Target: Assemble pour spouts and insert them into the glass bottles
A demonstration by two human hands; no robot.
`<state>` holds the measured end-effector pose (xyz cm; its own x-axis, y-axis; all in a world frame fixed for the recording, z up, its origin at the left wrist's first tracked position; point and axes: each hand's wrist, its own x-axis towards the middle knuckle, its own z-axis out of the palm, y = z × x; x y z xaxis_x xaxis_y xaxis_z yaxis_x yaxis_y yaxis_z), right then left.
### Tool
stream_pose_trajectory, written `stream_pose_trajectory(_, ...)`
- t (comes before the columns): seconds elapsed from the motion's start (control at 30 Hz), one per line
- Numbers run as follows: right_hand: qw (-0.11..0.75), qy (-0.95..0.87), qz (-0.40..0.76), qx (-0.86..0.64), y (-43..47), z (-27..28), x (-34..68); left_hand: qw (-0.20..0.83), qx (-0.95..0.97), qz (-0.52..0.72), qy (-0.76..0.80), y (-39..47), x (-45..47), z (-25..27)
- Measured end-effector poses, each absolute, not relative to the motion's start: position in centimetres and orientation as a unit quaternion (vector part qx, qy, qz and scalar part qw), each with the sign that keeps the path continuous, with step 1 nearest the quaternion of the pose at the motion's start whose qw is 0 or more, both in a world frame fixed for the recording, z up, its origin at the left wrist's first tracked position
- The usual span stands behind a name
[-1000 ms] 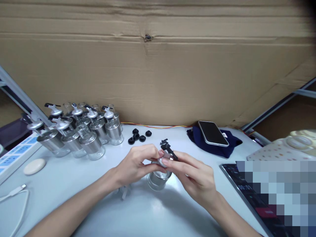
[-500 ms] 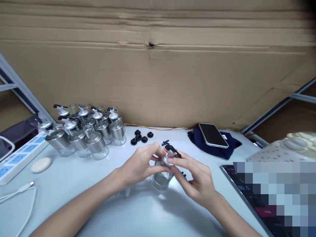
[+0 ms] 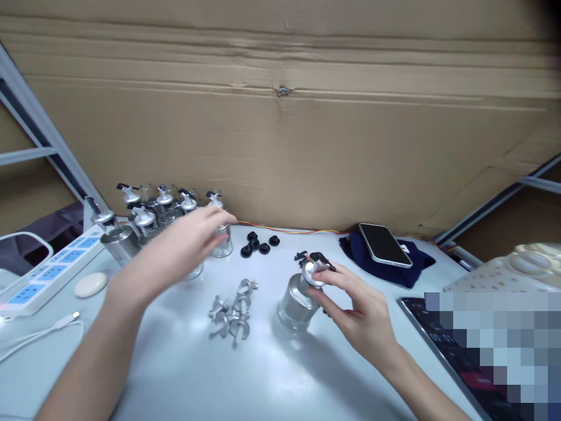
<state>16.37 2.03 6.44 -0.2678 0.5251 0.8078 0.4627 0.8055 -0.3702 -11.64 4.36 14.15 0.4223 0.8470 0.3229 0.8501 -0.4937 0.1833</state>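
Note:
In front of me stands a glass oil bottle (image 3: pixel 294 305) with a steel band, tilted slightly. Its silver pourer top (image 3: pixel 312 273) carries a black lever. My right hand (image 3: pixel 362 313) pinches that top between thumb and fingers. My left hand (image 3: pixel 197 234) is over the group of banded bottles on the left, fingers stretched out, in front of a capped bottle (image 3: pixel 222 240); whether it touches any bottle cannot be made out. Loose silver spout pieces (image 3: pixel 232 313) lie between the hands. Several black rubber stoppers (image 3: pixel 258 245) and small black levers (image 3: pixel 301 256) lie farther back.
A power strip (image 3: pixel 48 275), white oval object (image 3: pixel 90 285) and white cable (image 3: pixel 65 320) are at left. At right lie a phone (image 3: pixel 385 244) on dark blue cloth (image 3: pixel 421 260), a tablet (image 3: pixel 438 339) and a dotted white item (image 3: pixel 482 275). Cardboard (image 3: pixel 280 152) walls the back.
My left hand has left the pourer top and moved left to the bottle group, uncovering the silver spout pieces. My right hand stays on the top. The view has shifted slightly.

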Motion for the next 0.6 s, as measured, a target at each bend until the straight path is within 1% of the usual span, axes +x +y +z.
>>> stream_pose_trajectory(0.07,0.513,-0.796,0.047,-0.319,2.1,6.7,16.2,0.045,-0.797,-0.143,-0.585,4.8,-14.3,14.4)
stream_pose_trajectory(0.1,0.508,-0.797,0.057,-0.320,2.2,6.8,16.2,0.048,-0.779,-0.116,-0.614,5.2,-15.4,14.3)
stream_pose_trajectory(0.2,0.502,-0.799,0.078,-0.321,2.4,7.1,16.0,0.015,-0.755,-0.047,-0.654,6.2,-17.5,13.5)
stream_pose_trajectory(0.27,0.501,-0.799,0.080,-0.323,2.5,7.3,15.9,-0.003,-0.753,-0.028,-0.657,6.9,-18.1,13.2)
stream_pose_trajectory(0.37,0.502,-0.801,0.059,-0.320,2.7,7.7,15.5,-0.009,-0.756,-0.036,-0.654,7.3,-18.4,13.4)
stream_pose_trajectory(0.47,0.524,-0.792,0.047,-0.310,3.3,8.4,14.6,-0.027,-0.760,-0.061,-0.647,7.0,-18.5,14.1)
stream_pose_trajectory(0.6,0.570,-0.763,0.113,-0.284,4.5,9.7,12.1,-0.039,-0.755,-0.120,-0.643,5.2,-18.4,15.7)
